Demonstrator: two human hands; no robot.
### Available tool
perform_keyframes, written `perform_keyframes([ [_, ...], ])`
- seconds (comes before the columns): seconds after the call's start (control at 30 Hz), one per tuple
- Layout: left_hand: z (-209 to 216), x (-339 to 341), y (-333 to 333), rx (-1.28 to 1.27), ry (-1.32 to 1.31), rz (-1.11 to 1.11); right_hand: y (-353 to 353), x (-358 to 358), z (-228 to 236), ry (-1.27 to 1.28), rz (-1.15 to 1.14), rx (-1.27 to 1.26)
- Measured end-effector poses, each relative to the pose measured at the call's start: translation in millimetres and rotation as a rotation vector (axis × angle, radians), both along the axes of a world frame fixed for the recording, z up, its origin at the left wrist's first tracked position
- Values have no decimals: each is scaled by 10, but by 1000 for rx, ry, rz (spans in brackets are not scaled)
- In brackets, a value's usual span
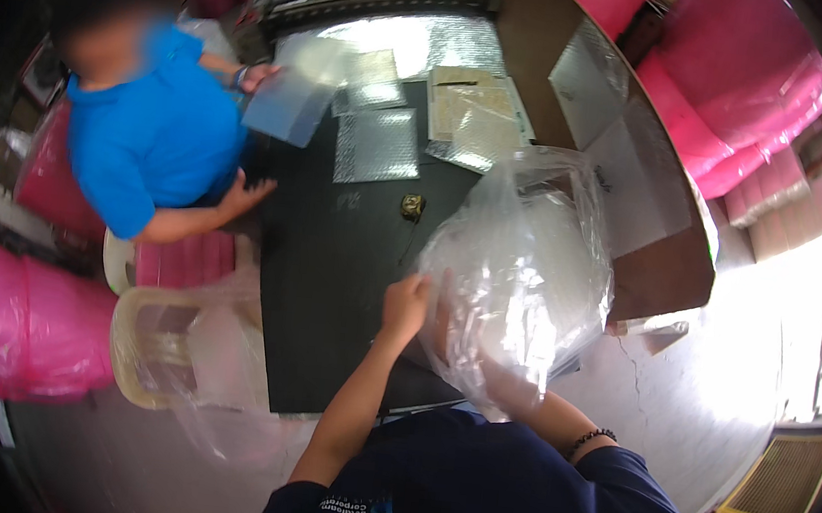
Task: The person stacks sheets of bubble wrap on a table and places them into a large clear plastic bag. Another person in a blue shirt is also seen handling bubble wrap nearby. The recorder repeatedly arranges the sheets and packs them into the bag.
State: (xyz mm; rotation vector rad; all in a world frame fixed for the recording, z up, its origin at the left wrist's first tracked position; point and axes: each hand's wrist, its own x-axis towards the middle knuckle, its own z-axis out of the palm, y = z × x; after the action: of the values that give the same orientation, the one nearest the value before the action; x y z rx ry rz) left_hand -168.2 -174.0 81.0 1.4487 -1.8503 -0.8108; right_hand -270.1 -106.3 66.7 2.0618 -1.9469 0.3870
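Note:
A large clear plastic bag (pixel 519 267) bulges over the right side of the dark table, with something pale showing through it. My left hand (pixel 406 308) is closed at the bag's left edge, pinching the film. My right hand (pixel 452 325) lies behind or inside the film; it shows only dimly through the glare, so its fingers are hard to read. A small yellow-and-black tape measure (pixel 413 204) rests on the table beyond my left hand.
Across the left corner, a co-worker in a blue shirt (pixel 161 134) holds a translucent sheet (pixel 293 97). Bubble-wrap pouches (pixel 379 145) and papers (pixel 475 109) lie on the table (pixel 314 287). A brown board (pixel 662 271) stands at right; a pale plastic chair (pixel 130 353) stands left.

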Motion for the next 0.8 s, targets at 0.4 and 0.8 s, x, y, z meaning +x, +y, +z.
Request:
perform_keyframes([
  [0.4,248,283,194,645,972,471,-95,-2025,1255,-328,-511,232],
  [0.8,694,113,335,-142,279,245,152,-1978,934,-1309,-514,-116],
])
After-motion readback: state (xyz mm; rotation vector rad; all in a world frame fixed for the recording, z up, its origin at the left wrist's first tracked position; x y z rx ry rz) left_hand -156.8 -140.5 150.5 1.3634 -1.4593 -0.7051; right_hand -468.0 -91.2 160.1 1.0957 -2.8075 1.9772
